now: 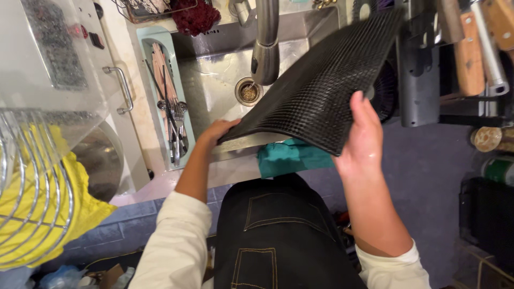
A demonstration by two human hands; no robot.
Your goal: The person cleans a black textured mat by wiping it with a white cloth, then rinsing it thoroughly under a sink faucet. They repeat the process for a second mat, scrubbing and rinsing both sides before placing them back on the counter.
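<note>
Hands grip a black gridded rubber mat (321, 91) by its two near corners and hold it slanted over a steel sink (214, 80), which would let any water on it run down into the basin rather than onto the floor. The left hand (217, 134) pinches the lower near corner, fingers curled under and thumb side on top, so that edge dips toward the sink's front rim; the right hand (364, 136) closes over the mat's right edge, thumb on the upper face and fingers hidden behind, and looks wet. The mat bows between them (it is plainly flexible), its far end rising toward the knife rack (471, 48) at upper right. A dark faucet spout (266, 48) hangs just behind the mat's left edge, above the drain (248, 92). A pale green cutlery tray (163, 91) sits along the sink's left side with forks and chopsticks lying lengthwise in it, probably draining. A teal cloth (289, 156) lies draped over the front lip of the sink, beneath the mat. A wire rack (27, 182) with something yellow behind it fills the lower left.
</note>
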